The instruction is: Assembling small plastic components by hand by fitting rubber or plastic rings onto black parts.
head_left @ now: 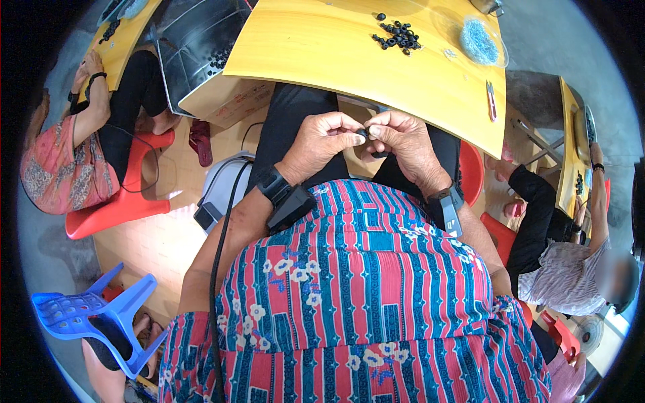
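Observation:
My left hand [324, 146] and my right hand [408, 144] meet over my lap, just in front of the yellow table's near edge. Between the thumbs and forefingers of both hands is a small black round part [363, 133], mostly covered by the fingertips. Something else dark shows under the curled fingers of the right hand; I cannot make out what it is. On the yellow table [322, 50] lies a loose pile of small black parts [398, 37]. To its right is a clear dish of pale blue bits [478, 41].
A thin red-handled tool [492, 101] lies near the table's right edge. Left of the table, a carton [225, 101] lined with black plastic holds more black parts [219, 59]. Co-workers sit at tables on both sides. A blue stool [101, 305] stands at lower left.

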### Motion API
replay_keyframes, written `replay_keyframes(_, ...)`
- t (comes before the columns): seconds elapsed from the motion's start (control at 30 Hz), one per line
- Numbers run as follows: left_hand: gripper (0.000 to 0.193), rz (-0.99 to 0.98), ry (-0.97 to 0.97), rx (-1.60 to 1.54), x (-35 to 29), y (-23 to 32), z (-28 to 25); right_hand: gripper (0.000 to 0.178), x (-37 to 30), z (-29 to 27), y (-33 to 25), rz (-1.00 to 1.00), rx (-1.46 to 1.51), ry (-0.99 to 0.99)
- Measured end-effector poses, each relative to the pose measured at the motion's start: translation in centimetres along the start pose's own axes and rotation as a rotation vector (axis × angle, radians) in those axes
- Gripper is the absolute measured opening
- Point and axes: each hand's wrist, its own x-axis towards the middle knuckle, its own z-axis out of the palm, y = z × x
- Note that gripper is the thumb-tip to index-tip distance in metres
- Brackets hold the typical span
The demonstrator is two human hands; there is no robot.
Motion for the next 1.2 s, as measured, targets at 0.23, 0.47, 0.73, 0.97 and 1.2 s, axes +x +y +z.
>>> replay_keyframes(0.23, 0.014, -0.042, -0.007, -0.004, 0.0, -0.2, -0.3, 0.012, 0.1, 0.2, 0.2, -0.076, -0.074, 0.027)
replay_keyframes(0.47, 0.014, -0.068, -0.006, 0.0, 0.1, -0.3, -0.5, 0.012, 0.3, 0.4, 0.6, -0.147, -0.06, 0.019)
replay_keyframes(0.73, 0.016, -0.096, -0.01, -0.032, 0.0, -0.2, -0.5, 0.013, 0.1, 0.9, 1.3, -0.187, -0.18, 0.133)
replay_keyframes(0.97, 0.016, -0.097, 0.023, -0.067, 0.1, 0.2, 0.0, 0.012, -0.5, 1.6, 0.6, -0.479, -0.478, 0.191)
replay_keyframes(1.2, 0.016, -0.135, -0.022, -0.032, -0.2, -0.5, -0.2, 0.011, -0.9, 1.4, 1.1, -0.423, -0.467, 0.208)
